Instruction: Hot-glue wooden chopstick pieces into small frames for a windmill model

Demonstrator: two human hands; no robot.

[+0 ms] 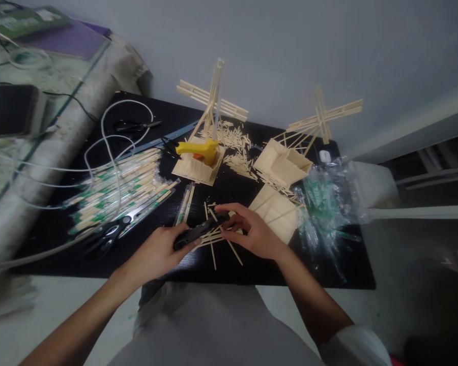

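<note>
Both hands close on a black tool [200, 231] low over the table [328, 274]: the left hand [158, 254] grips its near end, the right hand [252, 231] pinches its far end. Loose wooden sticks [213, 239] lie beneath, partly hidden. The tool's kind is hard to make out.

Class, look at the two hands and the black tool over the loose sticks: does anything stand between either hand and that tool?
Nothing visible does. The left hand grips one end of the black tool and the right hand touches its other end. The loose sticks lie beneath it on the black table, not between.
</note>
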